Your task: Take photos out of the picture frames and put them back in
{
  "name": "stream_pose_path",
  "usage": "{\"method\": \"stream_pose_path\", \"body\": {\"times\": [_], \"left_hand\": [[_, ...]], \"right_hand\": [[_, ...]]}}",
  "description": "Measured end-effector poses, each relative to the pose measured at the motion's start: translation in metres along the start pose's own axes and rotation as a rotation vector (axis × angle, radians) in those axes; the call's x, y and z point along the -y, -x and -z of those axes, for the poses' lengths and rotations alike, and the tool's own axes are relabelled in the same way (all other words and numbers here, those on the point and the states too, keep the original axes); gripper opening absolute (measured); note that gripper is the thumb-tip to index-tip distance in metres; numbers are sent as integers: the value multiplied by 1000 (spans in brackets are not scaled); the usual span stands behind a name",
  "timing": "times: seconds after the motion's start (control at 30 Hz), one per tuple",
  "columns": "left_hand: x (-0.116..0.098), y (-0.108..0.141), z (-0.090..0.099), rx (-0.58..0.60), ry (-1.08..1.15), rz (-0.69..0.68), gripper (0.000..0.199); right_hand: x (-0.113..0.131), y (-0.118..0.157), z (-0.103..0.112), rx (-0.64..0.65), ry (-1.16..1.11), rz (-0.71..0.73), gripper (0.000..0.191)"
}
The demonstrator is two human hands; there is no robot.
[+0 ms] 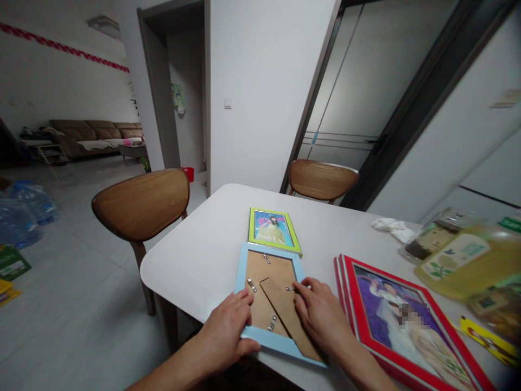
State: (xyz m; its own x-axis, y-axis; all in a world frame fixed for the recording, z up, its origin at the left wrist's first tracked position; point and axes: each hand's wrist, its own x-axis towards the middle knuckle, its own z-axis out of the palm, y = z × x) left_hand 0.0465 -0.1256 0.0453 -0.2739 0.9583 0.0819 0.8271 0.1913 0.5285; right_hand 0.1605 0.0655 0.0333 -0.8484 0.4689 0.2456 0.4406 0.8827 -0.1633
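Observation:
A light blue photo frame [268, 339] lies face down at the table's near edge, its brown backing board [260, 260] showing. Several small metal clips, such as the left clip [252, 285], sit around the board. A brown stand leg [280, 304] slants across the back. My left hand [230, 328] is closed on the frame's left side, thumb at the lower left corner. My right hand [321, 312] has its fingers bent at the right side, fingertips against the right clip [290, 288]; part of that edge is hidden under it. Just beyond is a green photo frame [274, 231] with a picture face up.
Red photo frames [354, 309] are stacked at right on the white table [195, 244]. Behind them are a bottle of yellow liquid [456, 260], a crumpled tissue [393, 229] and a yellow package [486, 339]. Wooden chairs stand at the left [142, 203] and far side [323, 179].

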Motion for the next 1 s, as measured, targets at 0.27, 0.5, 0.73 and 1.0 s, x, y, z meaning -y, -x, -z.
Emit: {"method": "stream_pose_path", "body": {"times": [0.27,0.5,0.73,1.0], "left_hand": [[4,0,-3,10,13,10,29],[3,2,-2,1,5,15,29],[1,5,-1,20,24,44,29],[3,5,1,25,50,39,28]], "right_hand": [[-10,-17,-7,31,-91,0,31],[-11,-14,-6,30,-160,-6,28],[-13,-6,-8,0,-222,27,26],[-5,-5,0,-16,-102,37,25]]}}
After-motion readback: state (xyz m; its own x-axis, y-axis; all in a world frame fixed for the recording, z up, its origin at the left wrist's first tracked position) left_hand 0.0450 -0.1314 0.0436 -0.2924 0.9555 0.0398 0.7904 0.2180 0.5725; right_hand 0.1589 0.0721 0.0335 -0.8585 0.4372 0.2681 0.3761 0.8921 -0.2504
